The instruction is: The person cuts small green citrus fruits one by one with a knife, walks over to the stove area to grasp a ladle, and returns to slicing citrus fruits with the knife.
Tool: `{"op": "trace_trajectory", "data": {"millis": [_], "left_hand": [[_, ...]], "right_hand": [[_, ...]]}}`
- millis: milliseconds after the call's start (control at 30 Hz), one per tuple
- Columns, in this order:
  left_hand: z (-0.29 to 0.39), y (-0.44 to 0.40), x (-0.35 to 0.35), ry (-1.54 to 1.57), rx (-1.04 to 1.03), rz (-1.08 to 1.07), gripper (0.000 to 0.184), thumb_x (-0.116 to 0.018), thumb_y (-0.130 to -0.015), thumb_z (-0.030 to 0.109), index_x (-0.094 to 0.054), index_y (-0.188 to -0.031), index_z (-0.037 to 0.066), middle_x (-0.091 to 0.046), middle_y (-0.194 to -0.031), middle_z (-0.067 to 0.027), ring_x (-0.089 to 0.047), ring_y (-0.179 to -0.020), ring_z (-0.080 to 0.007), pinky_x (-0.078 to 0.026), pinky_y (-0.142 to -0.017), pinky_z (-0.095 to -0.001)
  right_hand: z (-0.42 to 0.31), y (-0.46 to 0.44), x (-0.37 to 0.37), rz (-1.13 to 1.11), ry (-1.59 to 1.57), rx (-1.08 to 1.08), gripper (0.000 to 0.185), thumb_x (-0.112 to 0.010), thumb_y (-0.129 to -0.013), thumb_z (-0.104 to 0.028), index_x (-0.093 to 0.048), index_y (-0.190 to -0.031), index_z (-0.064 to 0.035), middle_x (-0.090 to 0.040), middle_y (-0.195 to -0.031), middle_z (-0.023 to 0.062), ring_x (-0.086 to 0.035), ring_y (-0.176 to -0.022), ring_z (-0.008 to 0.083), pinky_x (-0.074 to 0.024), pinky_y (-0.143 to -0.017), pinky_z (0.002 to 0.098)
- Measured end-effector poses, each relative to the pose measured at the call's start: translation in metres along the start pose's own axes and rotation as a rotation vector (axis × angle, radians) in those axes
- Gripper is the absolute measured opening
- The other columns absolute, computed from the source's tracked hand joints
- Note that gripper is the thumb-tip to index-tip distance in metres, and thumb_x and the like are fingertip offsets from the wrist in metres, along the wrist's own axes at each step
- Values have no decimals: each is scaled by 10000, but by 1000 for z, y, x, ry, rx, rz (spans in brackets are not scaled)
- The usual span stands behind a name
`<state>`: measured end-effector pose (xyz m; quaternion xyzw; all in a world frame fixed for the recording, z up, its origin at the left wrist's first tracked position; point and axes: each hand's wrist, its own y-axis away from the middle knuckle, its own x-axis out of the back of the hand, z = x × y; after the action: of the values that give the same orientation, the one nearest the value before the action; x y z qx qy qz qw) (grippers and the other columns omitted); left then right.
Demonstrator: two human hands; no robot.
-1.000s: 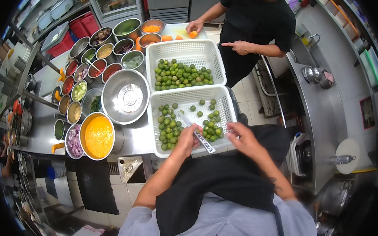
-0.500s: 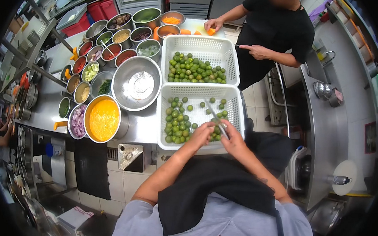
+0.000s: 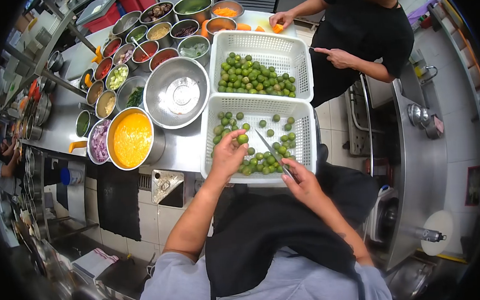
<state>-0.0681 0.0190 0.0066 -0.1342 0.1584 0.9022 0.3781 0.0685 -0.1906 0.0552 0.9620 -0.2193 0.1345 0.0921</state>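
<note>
My left hand point(image 3: 228, 157) is closed, with a small green lime point(image 3: 242, 139) pinched at its fingertips. In my right hand point(image 3: 303, 182) is a knife point(image 3: 271, 149), its blade slanting up and left over the nearer crate. This white perforated crate point(image 3: 311, 125) lies under both hands, with loose limes point(image 3: 260, 164) spread over its floor. Just beyond stands a second white crate point(image 3: 258, 39), holding a denser heap of limes point(image 3: 252, 76). A wide steel colander point(image 3: 167, 107), with nothing in it, sits left of the crates.
Left of the crates, a tall pot of orange-yellow liquid point(image 3: 132, 139) and a bowl of chopped red onion point(image 3: 99, 142) stand near the table edge. Several steel containers of cut ingredients crowd behind. At back right, a co-worker point(image 3: 361, 32) holds a knife and an orange piece point(image 3: 277, 28).
My left hand has moved left, away from my right hand, and now holds a lime up. The knife in my right hand has moved slightly lower. The view has shifted a little.
</note>
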Motion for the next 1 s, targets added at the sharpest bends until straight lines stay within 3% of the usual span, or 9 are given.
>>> {"op": "trace_trajectory", "data": {"millis": [67,167,400,600,1000], "left_hand": [[0,0,0,-41,-28,8,430,-628,-907,-34,-518,-1322,-11,-593,-1130,-56,-599,-920,-78,-514,-784,-240],[9,3,-10,-5,-67,31,444,-626,-906,-39,-497,-1330,-10,-579,-1129,-61,-598,-935,-89,-520,-799,-246],[6,3,-10,67,-127,-2,348,-628,-893,-75,-519,-1212,10,-581,-1140,-70,-598,-1003,-113,-511,-855,-253],[7,-1,-8,83,-175,54,338,-636,-895,-73,-531,-1205,11,-599,-1139,-76,-593,-1059,-129,-500,-884,-256],[7,-4,-8,139,-128,41,294,-633,-913,-54,-540,-1190,-20,-655,-1050,-87,-626,-984,-123,-507,-862,-256]], "right_hand": [[0,0,1,26,78,94,408,-653,-957,-77,-530,-1344,-40,-654,-949,74,-577,-809,109,-489,-738,260],[-3,2,3,1,69,40,377,-645,-966,-99,-548,-1325,-38,-658,-952,95,-593,-836,131,-495,-759,274],[-2,1,1,-24,38,-33,342,-622,-990,-150,-568,-1302,-21,-659,-912,86,-589,-807,122,-494,-738,268],[-7,-2,-1,-38,21,-42,330,-636,-982,-145,-586,-1271,8,-663,-897,76,-587,-800,111,-496,-734,268],[-17,-12,-1,-54,88,-66,293,-652,-968,-139,-641,-1188,53,-722,-949,172,-670,-828,174,-520,-750,289]]}}
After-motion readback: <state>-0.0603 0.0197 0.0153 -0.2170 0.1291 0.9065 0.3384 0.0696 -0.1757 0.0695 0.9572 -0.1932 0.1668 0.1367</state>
